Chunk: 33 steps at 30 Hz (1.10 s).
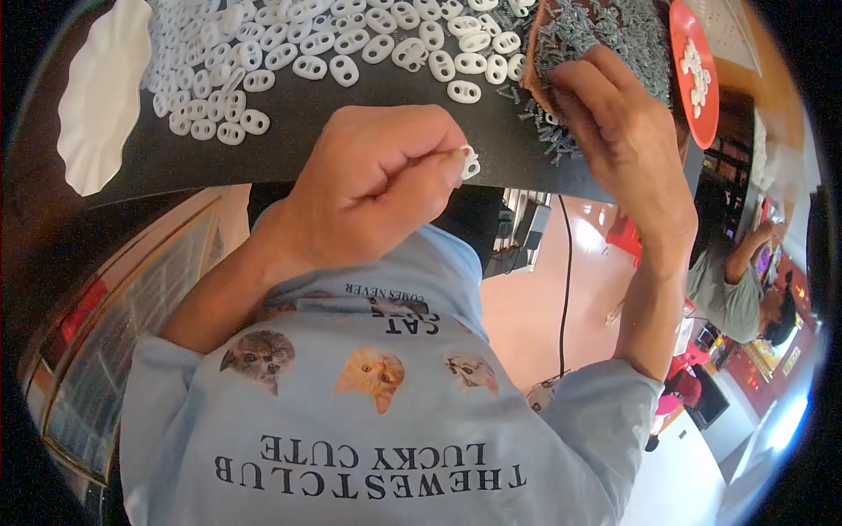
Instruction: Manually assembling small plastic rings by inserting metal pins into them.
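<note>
My left hand [377,184] is closed in a fist. It pinches a small white oval plastic piece [470,163] with two holes between thumb and forefinger, over the near edge of the black table [351,131]. My right hand [614,123] reaches down with bent fingers, and its fingertips touch the edge of a heap of small grey screws [605,31]. Whether a screw is between those fingers is not visible. A big spread of the same white oval pieces [307,44] covers the table's far side.
A white scalloped paper plate [101,96] lies at the table's left end. At the right end a red plate [693,70] holds a few white pieces. A black cable [566,280] hangs below the table. Another person [737,289] sits at the right.
</note>
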Each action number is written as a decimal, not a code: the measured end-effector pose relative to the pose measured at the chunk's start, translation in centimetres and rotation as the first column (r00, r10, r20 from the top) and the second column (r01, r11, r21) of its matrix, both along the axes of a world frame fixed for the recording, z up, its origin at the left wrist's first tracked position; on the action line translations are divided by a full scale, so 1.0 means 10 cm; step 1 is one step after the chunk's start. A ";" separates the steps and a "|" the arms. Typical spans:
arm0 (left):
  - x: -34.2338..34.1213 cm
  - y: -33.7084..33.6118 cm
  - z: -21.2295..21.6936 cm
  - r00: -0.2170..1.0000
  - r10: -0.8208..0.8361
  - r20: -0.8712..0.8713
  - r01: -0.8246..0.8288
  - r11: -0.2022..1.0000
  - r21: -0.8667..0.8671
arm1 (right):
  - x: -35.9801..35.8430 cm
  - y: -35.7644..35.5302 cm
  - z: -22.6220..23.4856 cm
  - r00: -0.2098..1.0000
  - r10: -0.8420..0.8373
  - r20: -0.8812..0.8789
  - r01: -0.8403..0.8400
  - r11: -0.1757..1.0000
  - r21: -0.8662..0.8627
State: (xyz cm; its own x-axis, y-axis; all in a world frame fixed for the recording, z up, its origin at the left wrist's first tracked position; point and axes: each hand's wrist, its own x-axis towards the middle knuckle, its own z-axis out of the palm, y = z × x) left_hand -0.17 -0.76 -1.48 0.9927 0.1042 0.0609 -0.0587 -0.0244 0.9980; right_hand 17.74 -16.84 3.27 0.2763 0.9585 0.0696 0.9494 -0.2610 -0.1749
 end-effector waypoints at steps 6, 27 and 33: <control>0.01 0.01 0.02 1.000 0.027 0.015 -0.027 1.000 -0.002 | -0.01 0.05 0.03 0.999 0.033 0.034 -0.030 0.995 -0.095; 0.01 0.02 0.01 0.980 0.127 -0.155 -0.189 0.848 -0.495 | -0.47 0.33 0.09 0.880 0.083 -0.468 0.009 0.982 0.190; 0.02 0.08 0.02 0.979 0.078 -0.190 -0.173 0.809 -0.561 | -0.45 0.37 0.02 0.960 0.098 -0.263 -0.036 0.972 0.232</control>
